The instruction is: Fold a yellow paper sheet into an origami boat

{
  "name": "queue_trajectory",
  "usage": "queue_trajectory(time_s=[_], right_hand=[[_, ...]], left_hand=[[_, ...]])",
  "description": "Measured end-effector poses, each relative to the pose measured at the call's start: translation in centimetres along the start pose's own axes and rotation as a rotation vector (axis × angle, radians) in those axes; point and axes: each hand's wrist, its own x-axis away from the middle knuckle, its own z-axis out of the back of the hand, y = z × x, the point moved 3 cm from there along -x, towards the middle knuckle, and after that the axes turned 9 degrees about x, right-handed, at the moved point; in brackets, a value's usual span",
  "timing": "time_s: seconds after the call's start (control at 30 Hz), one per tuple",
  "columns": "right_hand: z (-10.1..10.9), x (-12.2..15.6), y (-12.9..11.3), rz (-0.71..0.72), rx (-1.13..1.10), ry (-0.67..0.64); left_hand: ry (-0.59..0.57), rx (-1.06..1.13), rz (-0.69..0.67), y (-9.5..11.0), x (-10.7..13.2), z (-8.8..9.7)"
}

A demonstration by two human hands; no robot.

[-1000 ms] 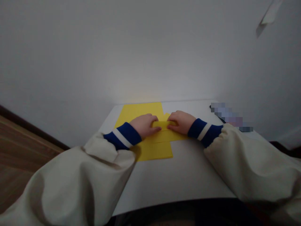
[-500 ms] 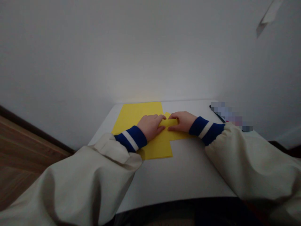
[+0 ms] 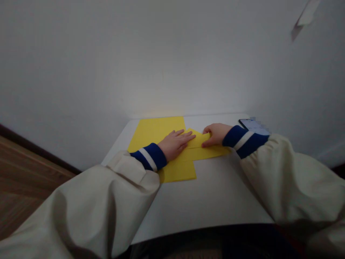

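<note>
Head view: your left grip (image 3: 176, 143) lies flat and released, fingers spread, pressing the folded paper (image 3: 207, 153) onto a second yellow sheet (image 3: 155, 130) on the bench (image 3: 212, 194). Your right grip (image 3: 215, 133) pinches the paper's raised flap. Treat the paper as light, thin and easily creased; it will likely slide on the sheet. Take hold at an edge, pinching lightly. A phone (image 3: 252, 125) lies just beyond the right wrist.

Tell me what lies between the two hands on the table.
In the head view, only the folded yellow paper lies between the left hand and the right hand; both touch it.
</note>
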Motion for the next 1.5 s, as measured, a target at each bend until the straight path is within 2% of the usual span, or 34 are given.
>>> queue_trajectory(time_s=[0.23, 0.47, 0.87, 1.17, 1.23, 1.3, 1.4, 1.43, 1.5], right_hand=[[-0.2, -0.1, 1.2, -0.001, 0.010, -0.085], [-0.2, 0.6, 2.1, -0.076, -0.061, -0.215], [-1.3, 0.0, 4.4, -0.069, -0.081, -0.318], [-2.7, -0.1, 6.2, -0.094, -0.336, -0.386], [-2.5, -0.3, 6.2, -0.091, -0.312, -0.358], [-1.8, -0.5, 5.5, -0.051, -0.240, -0.254], [-0.3, -0.3, 2.8, 0.109, -0.236, 0.004], [-0.1, -0.2, 1.8, 0.122, -0.266, 0.060], [0.0, 0.1, 0.0, 0.116, -0.299, 0.088]], left_hand=[[-0.038, 0.001, 0.022, -0.3, 0.1, -0.2], [-0.044, 0.003, 0.027, -0.5, 0.1, -0.4], [-0.041, 0.015, 0.028, -0.7, 0.4, -0.7], [-0.062, 0.020, 0.029, -0.9, 0.7, -0.8], [-0.057, 0.022, 0.024, -1.1, 0.7, -0.9], [-0.042, 0.024, 0.012, -1.3, 0.7, -1.0], [-0.026, 0.041, 0.006, -1.2, 0.4, -0.7], [-0.026, 0.048, 0.009, -1.0, 0.3, -0.6], [-0.022, 0.057, 0.013, -0.5, 0.0, -0.2]])
